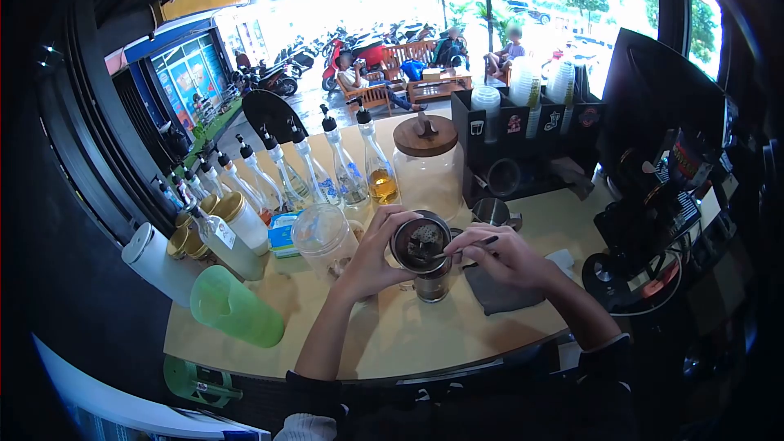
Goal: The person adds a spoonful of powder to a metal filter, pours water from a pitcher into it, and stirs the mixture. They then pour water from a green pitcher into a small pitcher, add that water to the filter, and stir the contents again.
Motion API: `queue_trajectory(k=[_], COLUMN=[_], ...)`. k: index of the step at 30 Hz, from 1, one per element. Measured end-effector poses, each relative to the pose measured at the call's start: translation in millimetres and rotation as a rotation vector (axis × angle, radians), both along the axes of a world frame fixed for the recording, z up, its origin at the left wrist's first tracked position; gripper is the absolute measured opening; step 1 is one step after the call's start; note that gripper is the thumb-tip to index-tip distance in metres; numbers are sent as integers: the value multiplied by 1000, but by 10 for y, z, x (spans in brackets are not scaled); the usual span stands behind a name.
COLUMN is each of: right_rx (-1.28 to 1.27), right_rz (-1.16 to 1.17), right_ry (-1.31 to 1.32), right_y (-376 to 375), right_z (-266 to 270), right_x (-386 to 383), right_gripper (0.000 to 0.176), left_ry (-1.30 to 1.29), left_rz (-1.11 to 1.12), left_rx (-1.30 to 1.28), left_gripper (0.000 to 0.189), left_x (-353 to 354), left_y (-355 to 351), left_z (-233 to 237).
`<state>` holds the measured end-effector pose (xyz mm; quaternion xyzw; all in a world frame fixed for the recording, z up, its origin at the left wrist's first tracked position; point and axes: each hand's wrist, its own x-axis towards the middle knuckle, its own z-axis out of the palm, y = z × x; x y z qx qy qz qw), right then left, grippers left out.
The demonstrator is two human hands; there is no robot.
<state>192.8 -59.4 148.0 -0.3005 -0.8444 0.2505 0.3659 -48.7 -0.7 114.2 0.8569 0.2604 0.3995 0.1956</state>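
My left hand (376,257) is wrapped round the side of a round dark cup (420,233), fingers at its rim and thumb below. Inside the cup is dark brown content with a paler patch. Pinched in my right hand (498,255) is a thin spoon (465,247), its lower end inside the cup. Directly under the cup stands a small glass (431,287) on the counter; whether the two touch is unclear. A dark folded cloth (502,295) lies beneath my right hand. Left of my left hand is a clear jar (324,237).
Pump bottles (351,178) line the counter's back left. A green pitcher (237,308) stands at left, a wooden-lidded jar (428,167) behind my hands, a metal cup (491,211) and black cup rack (531,126) at right. People sit on benches beyond.
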Motion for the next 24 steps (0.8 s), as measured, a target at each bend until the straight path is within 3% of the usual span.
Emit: queue_trajectory(k=[4, 6, 9, 24], right_rx=[112, 332, 394, 213], right_rz=[12, -12, -3, -35], right_ry=[-37, -207, -266, -52], right_y=[-65, -105, -87, -52], right_z=[144, 218, 120, 41], right_x=[31, 49, 25, -30], right_gripper=[15, 16, 17, 13], left_ry=[-17, -22, -47, -60], left_rz=[5, 6, -12, -34], left_rx=[0, 5, 25, 20], left_gripper=[80, 80, 80, 81], left_x=[-10, -16, -16, 14], left_y=[12, 2, 12, -52], left_z=[-10, 5, 6, 14])
